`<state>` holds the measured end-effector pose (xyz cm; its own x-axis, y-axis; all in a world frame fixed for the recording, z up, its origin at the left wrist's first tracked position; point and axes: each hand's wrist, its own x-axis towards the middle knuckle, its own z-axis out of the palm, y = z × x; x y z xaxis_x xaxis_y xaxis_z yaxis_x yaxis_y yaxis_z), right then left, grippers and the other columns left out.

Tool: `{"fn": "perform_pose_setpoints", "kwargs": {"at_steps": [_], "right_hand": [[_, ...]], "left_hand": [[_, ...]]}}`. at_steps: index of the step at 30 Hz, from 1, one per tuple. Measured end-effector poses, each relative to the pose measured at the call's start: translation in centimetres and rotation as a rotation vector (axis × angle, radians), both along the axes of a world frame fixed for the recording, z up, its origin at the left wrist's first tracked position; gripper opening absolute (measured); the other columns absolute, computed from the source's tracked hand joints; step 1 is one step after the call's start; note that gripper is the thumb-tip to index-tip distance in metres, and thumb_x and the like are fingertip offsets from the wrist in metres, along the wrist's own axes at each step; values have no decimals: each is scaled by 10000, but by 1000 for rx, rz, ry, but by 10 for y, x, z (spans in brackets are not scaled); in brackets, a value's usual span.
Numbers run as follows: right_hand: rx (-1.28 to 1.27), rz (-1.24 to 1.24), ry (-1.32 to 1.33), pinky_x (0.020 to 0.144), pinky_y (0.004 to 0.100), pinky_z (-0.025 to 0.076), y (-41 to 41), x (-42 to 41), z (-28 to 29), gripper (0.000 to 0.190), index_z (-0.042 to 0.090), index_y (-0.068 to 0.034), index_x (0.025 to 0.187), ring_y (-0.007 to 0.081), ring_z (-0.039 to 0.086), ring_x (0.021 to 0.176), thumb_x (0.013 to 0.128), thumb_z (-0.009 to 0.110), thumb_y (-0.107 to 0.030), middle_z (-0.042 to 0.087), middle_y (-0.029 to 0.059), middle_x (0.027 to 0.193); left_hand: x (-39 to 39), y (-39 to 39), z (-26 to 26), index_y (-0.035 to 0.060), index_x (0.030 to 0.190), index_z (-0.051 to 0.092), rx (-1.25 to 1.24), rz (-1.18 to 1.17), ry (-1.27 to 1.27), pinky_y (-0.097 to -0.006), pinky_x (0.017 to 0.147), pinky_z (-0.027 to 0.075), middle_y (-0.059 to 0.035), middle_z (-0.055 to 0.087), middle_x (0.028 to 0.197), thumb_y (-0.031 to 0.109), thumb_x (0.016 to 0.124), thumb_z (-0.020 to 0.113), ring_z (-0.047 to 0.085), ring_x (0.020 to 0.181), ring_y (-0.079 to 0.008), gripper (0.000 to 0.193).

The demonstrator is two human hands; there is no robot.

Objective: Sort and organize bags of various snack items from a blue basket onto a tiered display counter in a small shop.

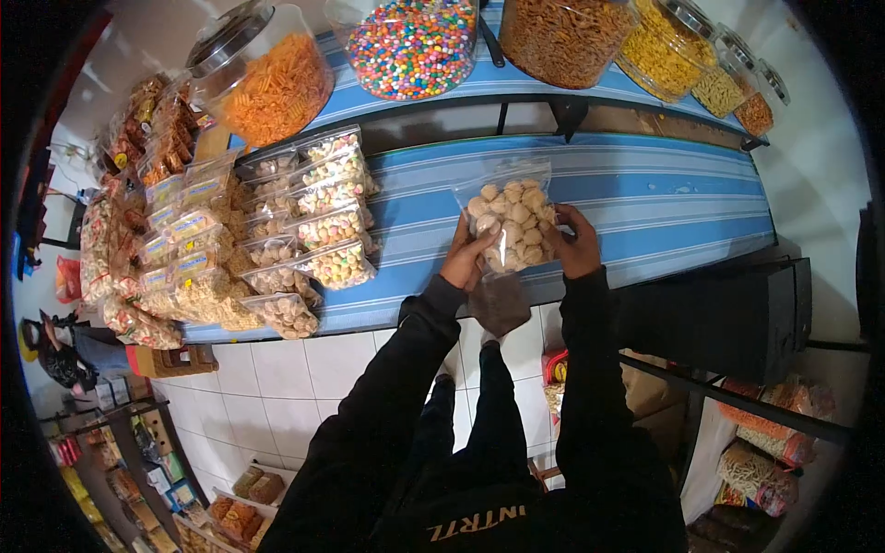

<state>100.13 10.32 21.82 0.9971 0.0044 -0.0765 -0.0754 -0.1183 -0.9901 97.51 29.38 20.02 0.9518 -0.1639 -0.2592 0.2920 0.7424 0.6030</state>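
Observation:
A clear zip-top plastic bag of round beige snacks [515, 225] is held above the front part of a table with a blue striped cover [664, 200]. My left hand [471, 252] grips the bag's left side, its thumb across the front. On the right side, my right hand [575, 242] holds the bag's edge with bent fingers. The bag's zip strip points away from me. To the left lie rows of similar bags, some with beige snacks [283, 314] and others with pastel-coloured round snacks [337, 264].
Behind the table, a raised shelf carries jars of orange crinkled snacks [276, 90], coloured candy balls [413, 52] and brown snacks [563, 41]. Labelled snack bags [200, 269] crowd the left end. A black box-like object [712, 318] stands at the right. A person [76, 352] is at far left.

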Motion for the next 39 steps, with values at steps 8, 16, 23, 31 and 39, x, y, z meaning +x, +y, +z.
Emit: {"fn": "perform_pose_setpoints", "kwargs": {"at_steps": [8,16,23,31,39], "right_hand": [[-950,141,59,856,431,429,60,-51,-31,708,346,-86,1340,376,518,1043,817,524,-528,485,271,1165],[-1361,271,73,986,613,187,115,-115,-89,840,130,-217,1422,506,162,1281,767,492,-601,111,326,1399],[-1400,122,-228,936,441,382,105,-105,-104,522,376,-156,1326,431,430,1148,835,511,-274,375,268,1307],[-215,580,-92,970,352,335,142,-138,22,388,481,-7,1213,273,455,1159,913,463,-253,499,170,1228],[-440,722,-408,1026,442,264,248,-173,48,398,498,-91,1245,402,334,1230,917,417,-301,385,217,1313]], "left_hand": [[-98,75,-17,66,1307,307,-133,66,61,-368,854,499,-122,501,1185,60,858,524,544,1050,-238,498],[-228,138,-26,15,1339,271,-351,79,313,-434,950,421,-176,421,1298,115,847,506,485,1143,-316,553],[-261,150,-5,14,1368,226,-329,262,98,-505,1016,313,-212,334,1361,409,857,430,377,1226,-378,678],[-245,167,17,54,1394,201,-341,155,98,-477,1022,308,-185,305,1391,728,795,285,349,1257,-341,906],[-223,158,14,77,1342,309,-232,240,165,-387,975,388,-106,426,1311,544,912,305,459,1171,-247,635]]}}
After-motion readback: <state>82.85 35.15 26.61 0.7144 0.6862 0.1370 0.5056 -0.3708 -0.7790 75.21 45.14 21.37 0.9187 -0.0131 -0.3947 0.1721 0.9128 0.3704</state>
